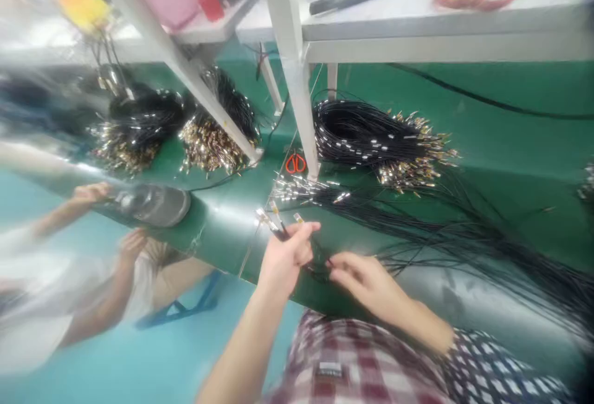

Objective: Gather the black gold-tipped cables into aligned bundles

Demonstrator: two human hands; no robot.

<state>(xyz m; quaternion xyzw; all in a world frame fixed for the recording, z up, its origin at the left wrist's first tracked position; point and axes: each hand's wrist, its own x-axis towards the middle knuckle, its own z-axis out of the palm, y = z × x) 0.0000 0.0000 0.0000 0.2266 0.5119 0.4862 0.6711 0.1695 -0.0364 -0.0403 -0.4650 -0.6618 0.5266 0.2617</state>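
Several cables [279, 231] are wrapped in the fist of the left hand [288, 257], their metal tips jutting past the thumb, over the near part of the green bench [218, 231]. The right hand [364, 275] is just beside it, thumb and finger drawn close at dark strands; whether they pinch one, I can't make out. For clean handling, I'd keep the fist snug without crushing, line the tips up evenly, and tease strands gently, since the long cables [394, 215] cross and could snag.

The bench looks smooth and shiny. Scissors [296, 163] with orange handles lie beside a white leg [290, 70], with a coil [357, 128] to its right and a heap [213, 144] to its left. Above runs a white shelf [417, 50]. Over at left, a co-worker's hand [91, 192] is at a grey object [162, 205]; the floor [245, 336] is blue.
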